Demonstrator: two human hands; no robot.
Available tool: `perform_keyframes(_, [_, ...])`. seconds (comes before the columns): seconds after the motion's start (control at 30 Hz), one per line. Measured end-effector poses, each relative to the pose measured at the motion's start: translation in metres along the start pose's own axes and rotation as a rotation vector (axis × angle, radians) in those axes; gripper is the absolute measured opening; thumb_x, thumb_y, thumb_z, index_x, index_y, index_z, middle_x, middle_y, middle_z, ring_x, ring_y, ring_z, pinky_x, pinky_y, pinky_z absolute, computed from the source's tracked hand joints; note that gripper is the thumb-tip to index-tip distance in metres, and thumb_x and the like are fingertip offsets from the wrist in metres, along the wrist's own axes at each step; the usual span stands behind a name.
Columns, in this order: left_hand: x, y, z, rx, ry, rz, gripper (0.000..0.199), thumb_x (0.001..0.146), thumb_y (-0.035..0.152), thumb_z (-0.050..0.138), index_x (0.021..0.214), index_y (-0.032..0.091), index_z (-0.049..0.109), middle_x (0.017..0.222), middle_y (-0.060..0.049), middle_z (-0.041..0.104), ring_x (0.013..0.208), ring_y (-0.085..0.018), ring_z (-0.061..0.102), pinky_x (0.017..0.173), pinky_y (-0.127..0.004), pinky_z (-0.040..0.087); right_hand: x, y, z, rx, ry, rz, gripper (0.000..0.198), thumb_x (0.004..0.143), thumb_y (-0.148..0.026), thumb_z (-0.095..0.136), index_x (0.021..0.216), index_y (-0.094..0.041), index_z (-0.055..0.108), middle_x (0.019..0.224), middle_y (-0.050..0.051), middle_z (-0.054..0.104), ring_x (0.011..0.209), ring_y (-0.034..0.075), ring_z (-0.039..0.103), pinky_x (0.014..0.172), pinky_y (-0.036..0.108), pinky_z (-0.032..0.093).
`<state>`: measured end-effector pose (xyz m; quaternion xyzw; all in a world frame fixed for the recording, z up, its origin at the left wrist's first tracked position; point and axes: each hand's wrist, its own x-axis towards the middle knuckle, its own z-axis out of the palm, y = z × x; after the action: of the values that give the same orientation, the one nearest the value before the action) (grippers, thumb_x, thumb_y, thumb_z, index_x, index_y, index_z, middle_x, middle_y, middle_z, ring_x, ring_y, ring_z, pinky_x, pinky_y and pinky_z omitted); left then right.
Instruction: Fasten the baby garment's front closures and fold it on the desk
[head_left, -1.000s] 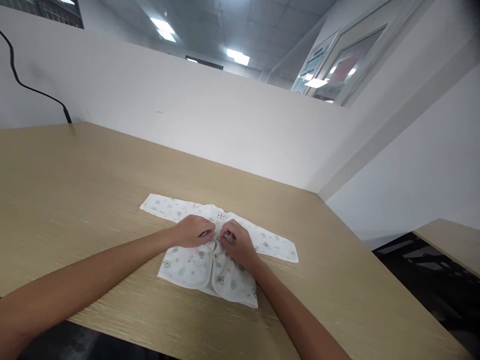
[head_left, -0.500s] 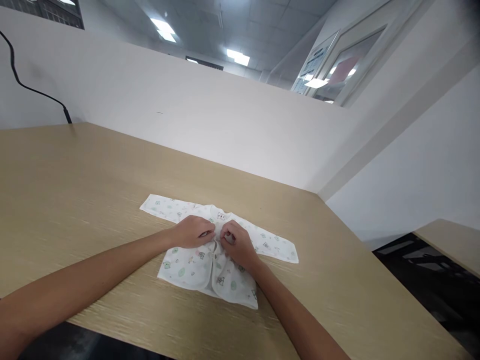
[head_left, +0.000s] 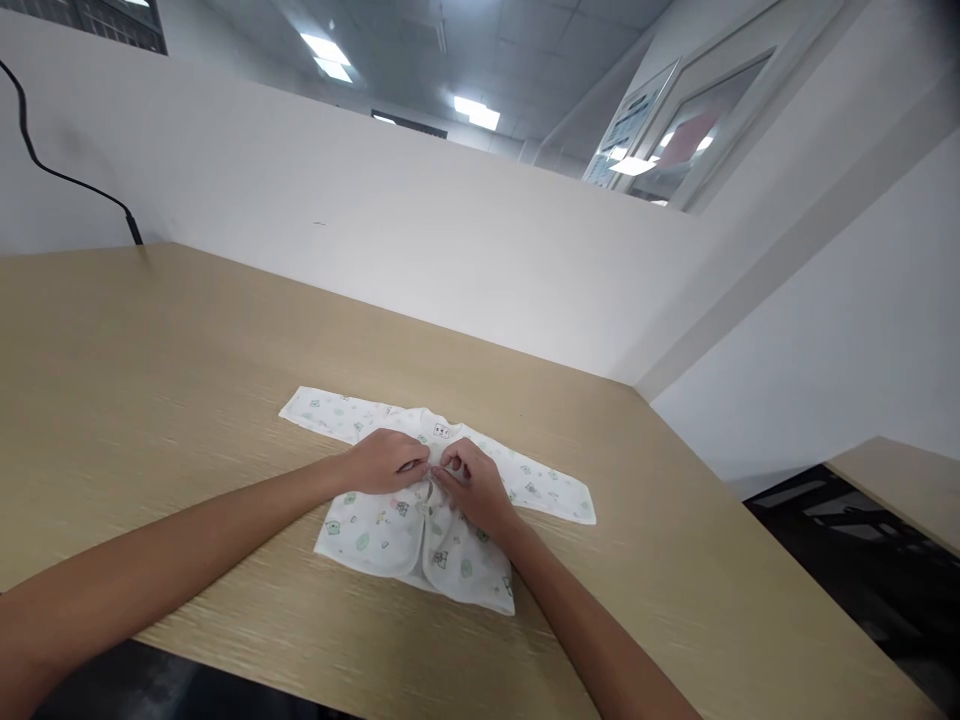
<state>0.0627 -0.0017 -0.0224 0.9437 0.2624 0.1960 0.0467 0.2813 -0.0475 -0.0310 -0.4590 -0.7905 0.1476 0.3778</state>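
Observation:
A small white baby shirt (head_left: 375,535) with green and grey prints lies face up on the table, its sleeves spread to both sides. Its front edges meet near the chest and part toward the hem. My left hand (head_left: 388,462) is closed on the front edge just below the neckline. Close against it, my right hand (head_left: 478,488) pinches the opposite front edge, thumb and fingertips almost touching the left fingertips. Whatever fastening lies between the fingertips is too small and covered to make out.
The wooden table (head_left: 225,340) stretches around the shirt. A white partition (head_left: 450,250) rises along its back edge and another wall stands at the right. A black cable (head_left: 75,182) hangs at the back left. Beyond the right edge is a second tabletop (head_left: 900,480).
My right thumb and fingertips have shifted slightly left and closer to my left fingertips. The left hand and the shirt are nearly still.

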Motion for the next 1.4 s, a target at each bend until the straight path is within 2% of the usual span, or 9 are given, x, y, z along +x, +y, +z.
perform_keyframes(0.1, [-0.0001, 0.0001, -0.0001, 0.013, -0.004, 0.001, 0.029, 0.101, 0.033, 0.041, 0.077, 0.02, 0.053, 0.073, 0.0, 0.063, 0.067, -0.015, 0.057, 0.058, -0.028, 0.029, 0.0, -0.001, -0.0004, -0.003, -0.019, 0.009, 0.007, 0.09, -0.026, 0.062, 0.085, -0.022, 0.057, 0.083, 0.001, 0.057, 0.077, 0.016, 0.052, 0.067, 0.028, 0.041])
perform_keyframes(0.27, [-0.0005, 0.0001, 0.0004, 0.002, 0.005, 0.001, 0.029, 0.101, 0.032, 0.041, 0.076, 0.02, 0.052, 0.071, 0.0, 0.061, 0.065, -0.015, 0.056, 0.058, -0.029, 0.029, 0.0006, -0.004, -0.0025, -0.01, -0.019, -0.021, 0.005, 0.09, -0.018, 0.056, 0.087, -0.022, 0.058, 0.084, 0.001, 0.059, 0.079, 0.017, 0.054, 0.072, 0.03, 0.044])
perform_keyframes(0.4, [-0.0008, -0.0005, 0.0006, -0.018, 0.003, 0.005, 0.028, 0.1, 0.032, 0.042, 0.078, 0.021, 0.054, 0.072, 0.001, 0.062, 0.065, -0.015, 0.056, 0.057, -0.029, 0.03, 0.0002, -0.0051, -0.0036, 0.027, -0.014, -0.098, 0.015, 0.084, -0.009, 0.053, 0.082, -0.022, 0.059, 0.087, 0.003, 0.06, 0.083, 0.018, 0.057, 0.076, 0.032, 0.047])
perform_keyframes(0.53, [-0.0006, -0.0013, 0.0016, -0.008, 0.005, 0.006, 0.028, 0.1, 0.031, 0.042, 0.077, 0.021, 0.053, 0.072, 0.001, 0.062, 0.065, -0.015, 0.057, 0.057, -0.029, 0.029, -0.0012, -0.0043, -0.0031, 0.065, -0.016, -0.071, 0.017, 0.077, -0.007, 0.054, 0.076, -0.022, 0.059, 0.087, 0.003, 0.059, 0.084, 0.02, 0.059, 0.073, 0.033, 0.049])
perform_keyframes(0.73, [-0.0003, -0.0013, 0.0024, 0.007, 0.007, 0.008, 0.029, 0.1, 0.031, 0.042, 0.075, 0.021, 0.051, 0.071, 0.001, 0.062, 0.065, -0.015, 0.056, 0.058, -0.029, 0.028, -0.0004, -0.002, -0.0012, 0.064, 0.006, -0.089, 0.019, 0.071, -0.004, 0.052, 0.073, -0.022, 0.055, 0.083, 0.003, 0.059, 0.081, 0.019, 0.057, 0.073, 0.032, 0.048])
perform_keyframes(1.27, [-0.0004, -0.0018, 0.0025, 0.021, -0.012, 0.006, 0.025, 0.1, 0.029, 0.042, 0.078, 0.021, 0.052, 0.073, 0.001, 0.063, 0.067, -0.015, 0.057, 0.058, -0.029, 0.027, -0.0001, -0.0037, -0.0021, 0.041, -0.017, -0.094, 0.02, 0.075, -0.003, 0.052, 0.078, -0.021, 0.059, 0.087, 0.002, 0.058, 0.082, 0.017, 0.056, 0.071, 0.028, 0.043])
perform_keyframes(1.4, [-0.0004, -0.0015, 0.0029, 0.026, -0.01, 0.002, 0.026, 0.1, 0.03, 0.043, 0.077, 0.02, 0.051, 0.073, 0.001, 0.063, 0.067, -0.014, 0.056, 0.058, -0.029, 0.026, -0.0005, -0.0044, -0.003, 0.042, -0.024, -0.081, 0.021, 0.072, -0.001, 0.053, 0.076, -0.021, 0.058, 0.086, 0.002, 0.057, 0.08, 0.017, 0.055, 0.07, 0.028, 0.042])
